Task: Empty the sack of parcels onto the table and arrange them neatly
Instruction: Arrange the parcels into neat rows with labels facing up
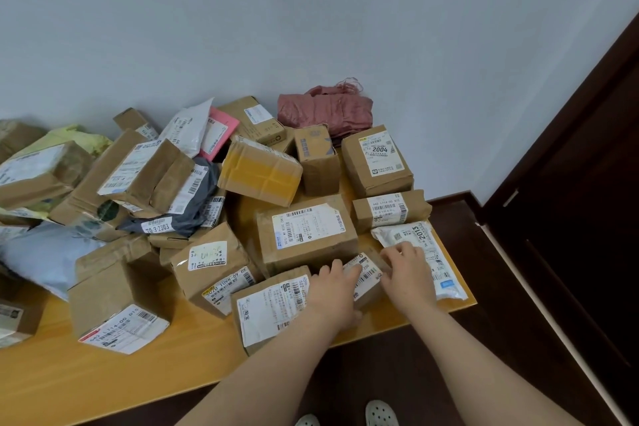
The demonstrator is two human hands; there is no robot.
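Sack (325, 111), folded flat, lies by the wall at the counter's (138, 373) far right, so the emptying looks done. Tidying seems barely begun: a few boxes (377, 162) sit squared at the right, while the heap (148, 176) to the left is jumbled. Left hand (333, 290) and right hand (408, 275) hold a small box (368, 278) in curled fingers (397, 251) near the front edge. A white pouch (425, 252) hugs the right edge, and free room lies only along the front.

Soft even light; wide-angle edge bending

Matt brown cardboard boxes (307, 237) with glossy tape lie on a smooth wooden table (103, 380).
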